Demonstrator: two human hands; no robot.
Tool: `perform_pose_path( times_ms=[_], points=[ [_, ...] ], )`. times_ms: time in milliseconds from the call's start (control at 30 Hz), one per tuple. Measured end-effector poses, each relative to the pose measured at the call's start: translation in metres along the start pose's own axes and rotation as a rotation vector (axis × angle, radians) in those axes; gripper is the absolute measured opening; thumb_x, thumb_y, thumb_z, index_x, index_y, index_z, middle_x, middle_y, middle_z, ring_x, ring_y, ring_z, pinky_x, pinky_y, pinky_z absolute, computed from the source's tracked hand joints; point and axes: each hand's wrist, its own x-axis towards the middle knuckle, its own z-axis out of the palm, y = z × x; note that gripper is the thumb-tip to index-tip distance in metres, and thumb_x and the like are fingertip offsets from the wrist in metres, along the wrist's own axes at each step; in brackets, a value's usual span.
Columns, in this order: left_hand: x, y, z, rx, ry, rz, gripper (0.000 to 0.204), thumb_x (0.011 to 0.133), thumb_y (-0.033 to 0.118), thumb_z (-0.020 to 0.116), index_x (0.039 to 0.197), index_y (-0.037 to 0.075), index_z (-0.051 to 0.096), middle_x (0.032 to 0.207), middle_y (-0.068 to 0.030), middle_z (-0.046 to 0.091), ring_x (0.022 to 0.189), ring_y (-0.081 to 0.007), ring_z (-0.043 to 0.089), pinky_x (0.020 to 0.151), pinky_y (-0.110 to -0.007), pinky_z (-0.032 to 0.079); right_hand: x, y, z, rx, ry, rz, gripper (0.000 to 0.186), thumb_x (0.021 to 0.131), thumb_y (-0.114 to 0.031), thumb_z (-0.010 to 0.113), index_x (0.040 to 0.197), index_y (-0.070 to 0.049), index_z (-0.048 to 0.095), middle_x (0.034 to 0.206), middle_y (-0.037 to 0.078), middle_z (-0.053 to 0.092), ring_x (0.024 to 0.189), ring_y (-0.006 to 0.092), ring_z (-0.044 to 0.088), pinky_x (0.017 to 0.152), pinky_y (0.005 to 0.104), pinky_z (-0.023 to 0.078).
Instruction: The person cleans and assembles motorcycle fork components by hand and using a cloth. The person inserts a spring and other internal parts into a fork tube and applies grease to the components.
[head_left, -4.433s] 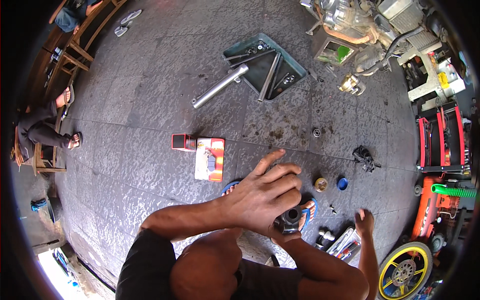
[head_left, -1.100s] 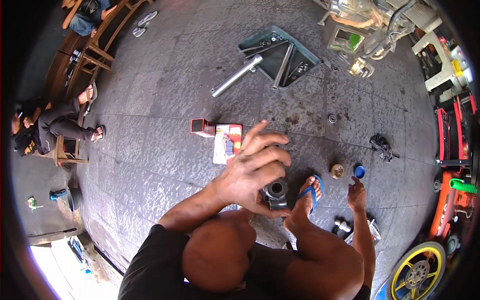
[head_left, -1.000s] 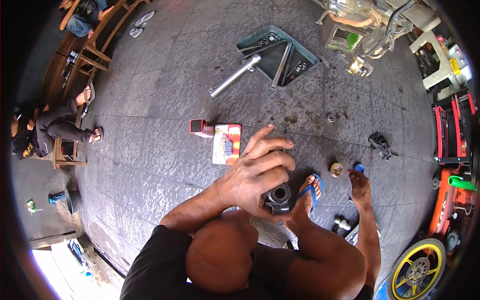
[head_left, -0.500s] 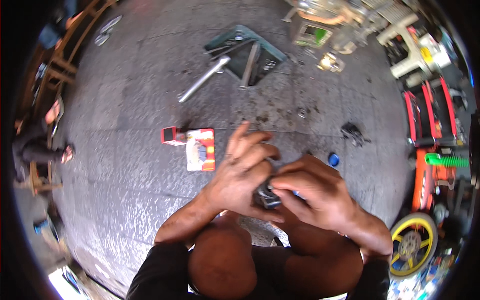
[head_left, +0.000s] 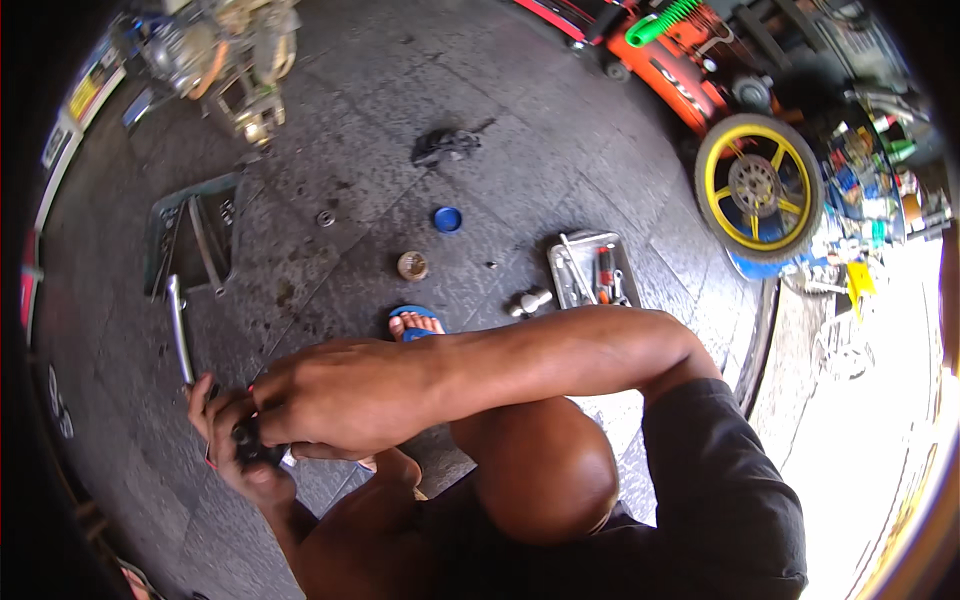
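At the lower left, my left hand [head_left: 238,440] is wrapped round a small dark metal part [head_left: 258,447] with a round end. What kind of part it is, I cannot make out. Across my knees reaches my right arm, and my right hand [head_left: 345,395] lies over the same part, its fingers curled and pressed against it. My right fingertips are partly hidden behind the hand. Just beyond my left fingers a long silver bar [head_left: 180,330] lies on the floor.
Beyond the bar sits a dark tool tray [head_left: 238,205]. Ahead lie a blue lid [head_left: 447,220], a small round tub [head_left: 412,265] and a crumpled black thing [head_left: 445,147]. To the right are a grey tray [head_left: 592,241] of tools and a yellow-rimmed wheel [head_left: 712,190].
The view has swung to the right, bringing the grey tray, the tub and the wheel further in. Both hands stay together on the dark part, now at the lower left.
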Motion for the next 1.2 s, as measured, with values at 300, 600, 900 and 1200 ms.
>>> perform_pose_path(
  times_ms=[300,600,900,1200],
  points=[
    [-0.012,-0.010,-0.002,-0.015,0.075,-0.141,0.053,0.103,0.049,0.038,0.102,0.003,0.063,0.096,-0.0129,0.063,0.127,-0.0315,0.047,0.092,-0.045,0.044,-0.225,0.077,-0.002,0.074,0.523,0.985,0.030,0.092,-0.014,0.069,0.119,-0.002,0.067,0.111,0.017,0.071,0.102,0.0235,0.070,0.087,0.0358,0.056],
    [-0.007,-0.020,-0.004,-0.112,0.100,-0.104,0.032,0.108,0.031,0.037,0.117,0.003,0.049,0.103,-0.0135,0.061,0.126,-0.0340,0.050,0.107,-0.050,0.039,-0.547,0.083,0.050,-0.656,0.675,2.180,0.076,0.083,-0.049,0.066,0.149,-0.021,0.040,0.139,0.026,0.047,0.123,0.0484,0.052,0.103,0.0501,0.046],
    [-0.004,-0.011,0.003,-0.070,0.183,-0.152,0.035,0.108,0.034,0.035,0.107,0.004,0.052,0.100,-0.0113,0.062,0.117,-0.0308,0.056,0.117,-0.056,0.028,-0.567,0.078,0.072,-0.715,0.892,2.212,0.040,0.090,-0.037,0.063,0.117,-0.008,0.063,0.118,0.021,0.063,0.111,0.0411,0.061,0.089,0.0530,0.050],
    [0.000,-0.007,0.002,-0.105,0.219,-0.113,0.031,0.104,0.035,0.049,0.107,0.004,0.051,0.093,-0.0126,0.068,0.113,-0.0297,0.057,0.116,-0.053,0.027,-0.445,0.119,0.068,-0.844,0.903,1.525,0.050,0.084,-0.016,0.069,0.131,-0.008,0.056,0.126,0.024,0.053,0.121,0.0445,0.050,0.103,0.0513,0.041]
  ],
)
